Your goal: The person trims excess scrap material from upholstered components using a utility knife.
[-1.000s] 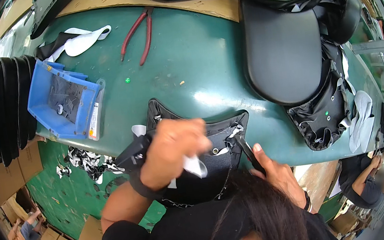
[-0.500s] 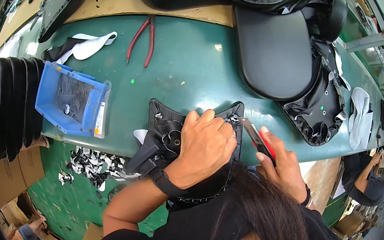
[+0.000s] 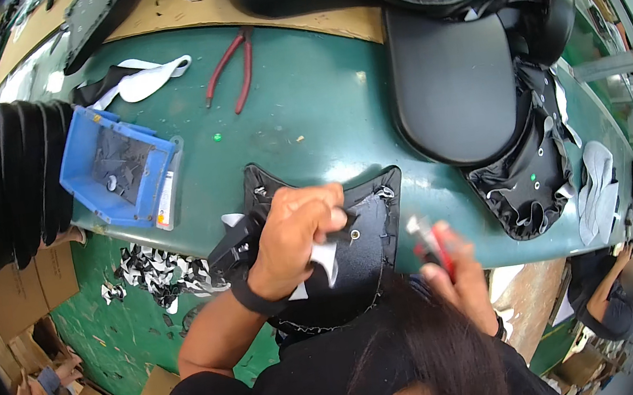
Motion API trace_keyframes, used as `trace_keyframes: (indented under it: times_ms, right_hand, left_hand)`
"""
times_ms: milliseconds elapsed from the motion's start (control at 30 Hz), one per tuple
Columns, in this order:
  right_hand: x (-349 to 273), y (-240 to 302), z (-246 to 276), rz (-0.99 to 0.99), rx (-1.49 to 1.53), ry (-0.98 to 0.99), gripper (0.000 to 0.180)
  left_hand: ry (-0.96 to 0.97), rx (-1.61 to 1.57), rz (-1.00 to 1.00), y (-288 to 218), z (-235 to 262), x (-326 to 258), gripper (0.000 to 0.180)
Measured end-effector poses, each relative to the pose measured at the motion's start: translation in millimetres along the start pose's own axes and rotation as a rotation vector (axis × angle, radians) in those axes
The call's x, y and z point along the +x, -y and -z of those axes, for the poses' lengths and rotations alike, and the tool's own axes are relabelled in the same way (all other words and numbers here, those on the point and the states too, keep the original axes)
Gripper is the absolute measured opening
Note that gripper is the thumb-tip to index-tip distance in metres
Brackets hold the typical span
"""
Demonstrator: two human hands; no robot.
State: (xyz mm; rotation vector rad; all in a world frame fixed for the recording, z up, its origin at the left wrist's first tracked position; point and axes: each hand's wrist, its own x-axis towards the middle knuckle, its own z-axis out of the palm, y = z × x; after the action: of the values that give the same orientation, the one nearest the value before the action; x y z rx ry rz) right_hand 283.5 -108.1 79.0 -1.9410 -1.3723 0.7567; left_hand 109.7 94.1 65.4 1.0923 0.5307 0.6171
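- My left hand (image 3: 296, 228) now presses on the black seat base (image 3: 357, 264) at the near edge of the green table (image 3: 306, 119), fingers clenched on a white scrap (image 3: 326, 258); half a second ago it covered more of the base.
- My right hand (image 3: 455, 279) has lifted clear of the base, fingers grasping a red-handled tool (image 3: 430, 242); earlier it sat lower, against the base.
- I judge one spot finished and the next being lined up.

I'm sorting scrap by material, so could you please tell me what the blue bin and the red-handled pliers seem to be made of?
The blue bin looks like moulded plastic: uniform colour, smooth walls, slight sheen. The red-handled pliers seem to be metal with red plastic or rubber-coated grips; the jaw end is too small to judge.
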Motion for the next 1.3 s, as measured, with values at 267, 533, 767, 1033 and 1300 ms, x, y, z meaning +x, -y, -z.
trace_keyframes:
  times_ms: [267, 533, 767, 1033, 1300]
  right_hand:
    - [40, -3, -11, -0.199, 0.145, 0.067, 0.035]
    - [73, 15, -2, -0.041, 0.672, -0.006, 0.035]
    - [98, 37, -8, 0.067, 0.64, 0.023, 0.027]
    - [184, 69, -70, 0.475, 0.431, 0.107, 0.037]
    - [305, 94, -143, 0.387, -0.485, 0.031, 0.042]
  left_hand:
    - [-0.835, 2.114, -0.076, -40, 77, -137, 0.016]
    - [-0.511, -0.173, 0.351, 20, 7, -116, 0.061]
    - [-0.445, -0.242, -0.425, -95, 63, 75, 0.042]
    - [-0.195, -0.167, -0.119, -9, 12, 2, 0.044]
    - [-0.494, -0.275, -0.124, 0, 28, -66, 0.028]
